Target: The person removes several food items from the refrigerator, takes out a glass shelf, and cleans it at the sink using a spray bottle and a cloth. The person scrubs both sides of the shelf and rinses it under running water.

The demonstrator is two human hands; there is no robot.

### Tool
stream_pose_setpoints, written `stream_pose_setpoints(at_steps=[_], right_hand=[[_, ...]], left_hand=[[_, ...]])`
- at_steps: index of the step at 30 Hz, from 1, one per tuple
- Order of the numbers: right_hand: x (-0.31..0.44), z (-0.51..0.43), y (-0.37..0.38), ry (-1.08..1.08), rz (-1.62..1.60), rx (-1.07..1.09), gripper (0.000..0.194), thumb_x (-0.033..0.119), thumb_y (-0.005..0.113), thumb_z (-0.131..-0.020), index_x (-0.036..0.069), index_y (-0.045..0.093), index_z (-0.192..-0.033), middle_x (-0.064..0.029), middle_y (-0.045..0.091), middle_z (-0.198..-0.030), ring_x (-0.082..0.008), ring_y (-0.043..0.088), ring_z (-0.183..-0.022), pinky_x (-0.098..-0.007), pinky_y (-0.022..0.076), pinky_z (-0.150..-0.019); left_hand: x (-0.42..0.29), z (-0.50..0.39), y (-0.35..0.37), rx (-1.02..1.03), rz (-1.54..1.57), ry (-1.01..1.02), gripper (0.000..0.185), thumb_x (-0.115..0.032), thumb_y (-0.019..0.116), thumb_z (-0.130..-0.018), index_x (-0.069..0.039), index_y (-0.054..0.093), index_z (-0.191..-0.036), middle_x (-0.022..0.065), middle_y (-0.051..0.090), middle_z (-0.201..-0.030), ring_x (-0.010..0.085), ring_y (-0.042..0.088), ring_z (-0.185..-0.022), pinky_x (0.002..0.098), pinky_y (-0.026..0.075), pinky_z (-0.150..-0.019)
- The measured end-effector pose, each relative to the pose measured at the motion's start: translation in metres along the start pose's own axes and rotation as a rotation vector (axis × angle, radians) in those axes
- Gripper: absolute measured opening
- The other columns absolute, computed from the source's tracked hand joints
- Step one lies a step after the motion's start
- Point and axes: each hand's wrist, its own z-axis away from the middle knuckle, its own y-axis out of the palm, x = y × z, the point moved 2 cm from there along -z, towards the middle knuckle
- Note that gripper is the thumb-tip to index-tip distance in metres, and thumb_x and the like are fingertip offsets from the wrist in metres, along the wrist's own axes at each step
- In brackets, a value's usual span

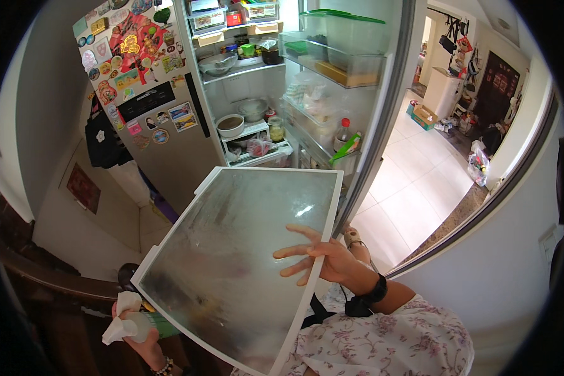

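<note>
A glass refrigerator shelf (235, 244) with a white plastic frame lies tilted in front of me, its glass fogged and smeared. My right hand (326, 258) grips the frame's right side. Its thumb is on the frame, and the spread fingers show through the glass from beneath. Beyond the shelf's lower left edge, my left hand (145, 345) holds a crumpled white tissue (122, 326). A translucent green container (163, 324), probably a bottle, is also in that hand, partly hidden by the shelf.
An open refrigerator (244, 89) holds bowls, jars and bags. Its door bins (333, 56) carry boxes and bottles on the right. Magnets cover the other refrigerator door (136, 56). A dark wooden rail (61, 277) curves at the left. Tiled floor (404, 174) extends through the doorway.
</note>
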Motion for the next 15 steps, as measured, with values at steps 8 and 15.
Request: stream_pose_setpoints(at_steps=[8,15], right_hand=[[0.005,0.035,0.011,0.003,0.014,-0.074,0.067,0.01,0.048,-0.09,0.007,0.014,-0.147,-0.0367,0.045,-0.131,-0.0479,0.061,-0.104,-0.0482,0.0595,-0.072],[0.021,0.078,-0.002,-0.027,-0.007,-0.113,0.065,0.01,0.048,-0.087,0.006,0.019,-0.146,-0.0377,0.047,-0.128,-0.0483,0.061,-0.103,-0.0476,0.0593,-0.072]], left_hand=[[-0.02,-0.007,0.009,0.033,-0.036,0.162,0.084,-0.051,0.08,-0.059,-0.003,0.049,-0.121,0.0152,0.038,-0.135,0.0274,0.043,-0.119,0.0407,0.035,-0.099],[-0.044,0.005,0.04,0.104,0.082,0.087,0.089,-0.048,0.081,-0.055,-0.004,0.047,-0.124,0.0131,0.038,-0.134,0.0244,0.047,-0.112,0.0363,0.042,-0.091]])
